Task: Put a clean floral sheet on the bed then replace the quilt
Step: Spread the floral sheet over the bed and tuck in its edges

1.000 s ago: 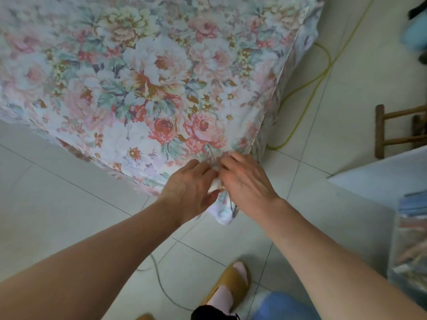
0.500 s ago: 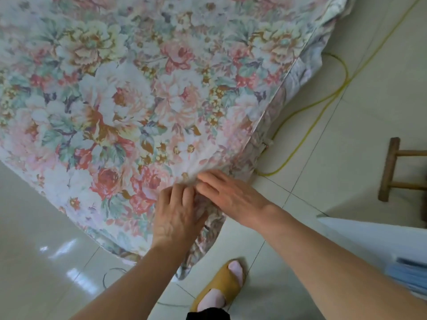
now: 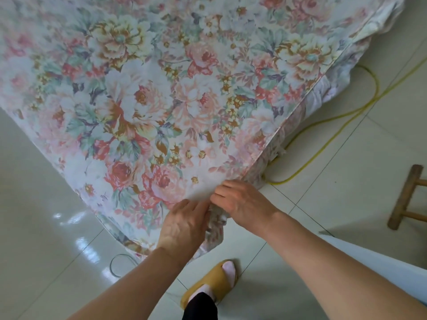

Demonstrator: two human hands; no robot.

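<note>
The floral sheet (image 3: 161,100), white with pink, red and green flowers, lies spread over the bed and fills the upper left of the view. Its near corner hangs down in a bunched fold (image 3: 216,229) at the bed's corner. My left hand (image 3: 182,225) grips the cloth on the left of that corner, fingers curled into it. My right hand (image 3: 240,202) pinches the sheet's edge right beside it, fingertips meeting the left hand's. The fingertips of both hands are partly hidden in the folds. No quilt is in view.
A yellow cord (image 3: 335,125) loops over the tiled floor (image 3: 346,181) right of the bed. A wooden stool (image 3: 406,199) stands at the right edge. My foot in a yellow slipper (image 3: 215,282) stands below the corner. A thin grey cable (image 3: 117,264) curls near the bed's base.
The view has moved closer over the bed's corner. Both hands stay on the sheet's corner, and the hanging cloth is gathered more tightly between them.
</note>
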